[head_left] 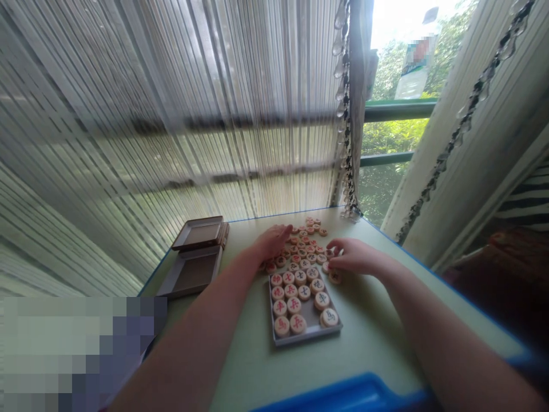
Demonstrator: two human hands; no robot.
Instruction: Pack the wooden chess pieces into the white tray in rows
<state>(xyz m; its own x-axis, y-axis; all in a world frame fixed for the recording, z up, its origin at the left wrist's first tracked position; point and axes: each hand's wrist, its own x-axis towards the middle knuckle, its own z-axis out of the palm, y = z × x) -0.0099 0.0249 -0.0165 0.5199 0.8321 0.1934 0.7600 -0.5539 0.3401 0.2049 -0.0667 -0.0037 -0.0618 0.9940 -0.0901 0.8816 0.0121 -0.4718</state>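
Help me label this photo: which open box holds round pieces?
The grey box nearest the camera: round pieces lie in columns inside it; the boxes at left show their brownish floors.

Pale string curtain (257, 86); beaded strand (346, 103) at its edge; green railing (398, 111) before leafy trees (394, 134); zebra-striped fabric (529, 186) far right.

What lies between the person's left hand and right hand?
In the head view, loose round game pieces lie spread on the table between the left hand and the right hand.
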